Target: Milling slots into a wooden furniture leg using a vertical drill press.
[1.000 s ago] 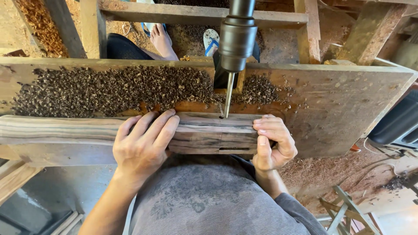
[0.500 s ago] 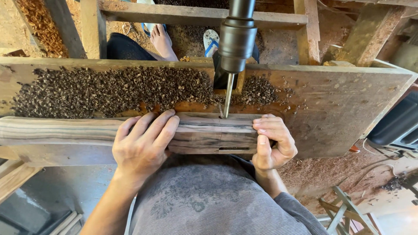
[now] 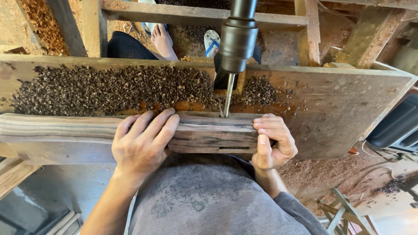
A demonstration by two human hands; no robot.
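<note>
Both hands clamp the striped plank (image 3: 204,132): left hand (image 3: 141,146) flat on top, right hand (image 3: 272,143) gripping its end. Drill bit (image 3: 227,98) at 12 o'clock could grab, twisting the plank toward fingers.

Pretty rough workshop setup here. The worktop (image 3: 348,104) is a big worn plywood sheet, scuffed and stained, with a thick drift of dark wood shavings (image 3: 109,89) piled along its far side. Behind it there's a frame of raw timber beams (image 3: 204,15), and the dirt floor (image 3: 318,39) past those is littered with more chips, plus an orange sawdust heap (image 3: 37,19) in the top left corner. Bottom right, the ground is reddish and dusty, with a pale wooden stool frame (image 3: 344,213) standing on it. Daylight looks soft and even.
</note>
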